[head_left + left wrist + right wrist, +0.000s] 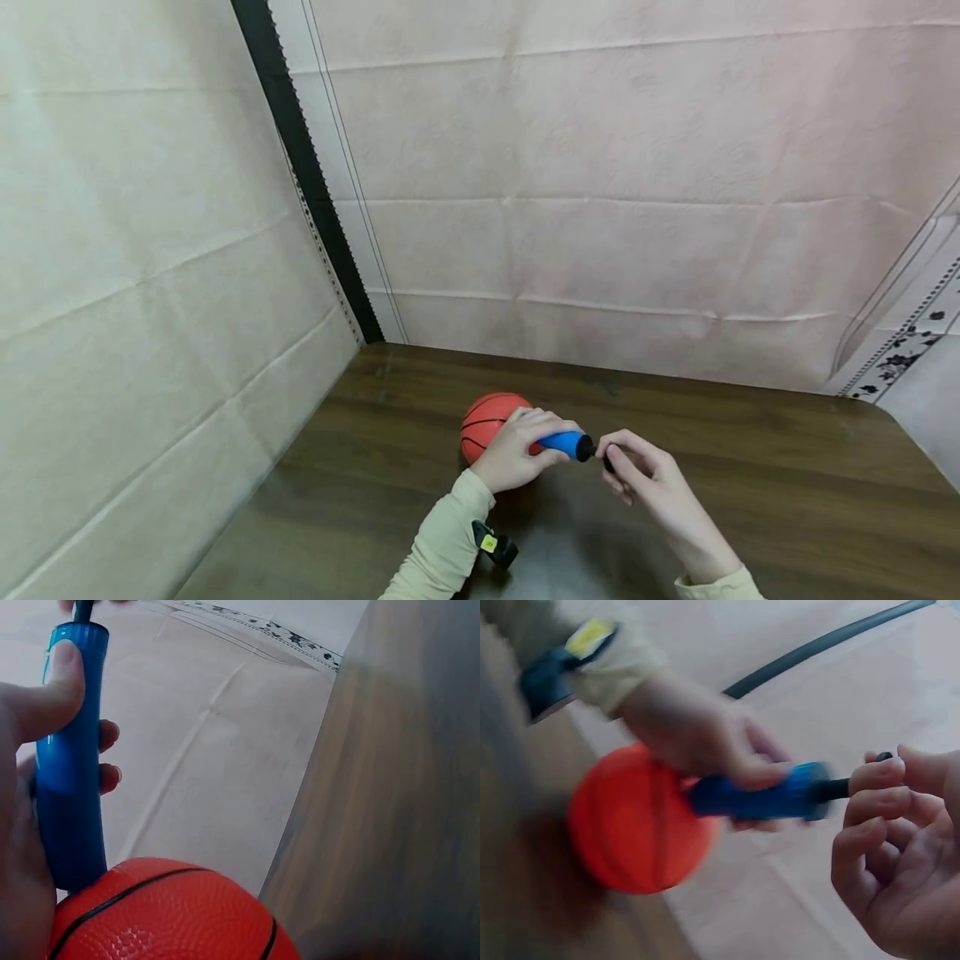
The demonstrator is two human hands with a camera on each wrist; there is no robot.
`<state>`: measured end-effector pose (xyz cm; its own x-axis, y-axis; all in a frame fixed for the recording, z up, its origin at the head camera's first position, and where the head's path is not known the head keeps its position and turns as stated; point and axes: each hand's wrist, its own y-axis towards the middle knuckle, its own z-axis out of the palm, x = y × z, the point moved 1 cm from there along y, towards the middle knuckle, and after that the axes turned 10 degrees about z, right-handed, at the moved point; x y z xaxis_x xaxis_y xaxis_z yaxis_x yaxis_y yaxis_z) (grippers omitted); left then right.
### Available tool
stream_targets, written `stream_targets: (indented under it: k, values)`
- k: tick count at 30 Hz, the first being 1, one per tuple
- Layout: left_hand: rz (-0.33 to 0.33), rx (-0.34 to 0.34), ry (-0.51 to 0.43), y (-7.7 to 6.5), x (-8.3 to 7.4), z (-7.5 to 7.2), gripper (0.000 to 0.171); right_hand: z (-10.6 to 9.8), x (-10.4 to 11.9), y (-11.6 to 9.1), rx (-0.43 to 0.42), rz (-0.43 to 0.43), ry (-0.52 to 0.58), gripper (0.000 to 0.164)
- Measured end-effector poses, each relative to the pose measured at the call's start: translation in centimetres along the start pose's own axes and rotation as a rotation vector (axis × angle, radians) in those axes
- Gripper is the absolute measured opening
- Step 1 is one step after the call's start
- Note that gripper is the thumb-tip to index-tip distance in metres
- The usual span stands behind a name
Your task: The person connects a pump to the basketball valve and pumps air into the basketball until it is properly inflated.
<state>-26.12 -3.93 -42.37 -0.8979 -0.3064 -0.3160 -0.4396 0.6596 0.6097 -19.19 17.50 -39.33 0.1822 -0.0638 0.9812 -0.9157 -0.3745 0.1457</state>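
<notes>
1. Hanging behind and to the left, the pale, creased cloth [600,167] is walling in the scene, and a dark strip [315,179] is running down one corner.

2. Beneath the hands, the brown wood-grained counter [330,517] is spreading toward the cloth.

3. The red ball [481,425], marked with black lines like a basketball, is showing over the counter, partly behind the left hand [517,454]. Whether it is resting on the wood, I cannot tell.

4. That left hand is gripping the blue pump [558,444]: its thumb is lying along the near side, and two fingertips are showing past the far edge, so the fingers are closing around the barrel. Whether they are also touching the ball, I cannot tell.

5. The right hand [660,487] is pinching the black handle [885,757] between thumb and forefinger, with almost no gap between them; its other fingers are curling toward the palm.

6. The pump is lying between the hands, one end meeting the ball in the left wrist view; any join there is hiding from sight.

7. A small black device [501,547] with a yellow patch is sitting at the left wrist.

8. A thin dark rod [837,789] is projecting from the pump toward the right fingers.
</notes>
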Motion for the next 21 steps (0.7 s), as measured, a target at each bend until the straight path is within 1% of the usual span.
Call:
stream_targets:
  k: [2,6,9,11,14,19,21]
  values:
    - [-0.026,-0.002,-0.024,-0.2,0.2,-0.2,0.036,-0.7,0.8,-0.6,0.006,-0.035,-0.012,0.018]
    - [-0.071,-0.036,-0.025,-0.6,0.7,-0.6,0.036,-2.0,2.1,-1.8,0.038,-0.146,0.059,0.027]
    - [-0.101,-0.027,-0.028,-0.6,0.8,-0.7,0.037,-1.9,2.1,-1.8,0.08,-0.207,0.137,0.031]
    - [-0.114,-0.002,-0.032,-0.5,0.7,-0.6,0.037,-1.3,1.6,-1.2,0.1,-0.23,0.151,0.029]
    - [-0.102,0.02,-0.031,-0.3,0.4,-0.3,0.035,0.0,0.5,-0.1,0.114,-0.235,0.134,0.023]
    - [-0.04,0.032,0.0,0.0,-0.1,0.4,0.034,1.5,-1.1,1.2,0.115,-0.241,0.076,0.018]
    - [-0.029,0.029,-0.016,-0.1,-0.2,0.6,0.034,1.6,-1.3,1.1,0.092,-0.2,0.036,0.018]
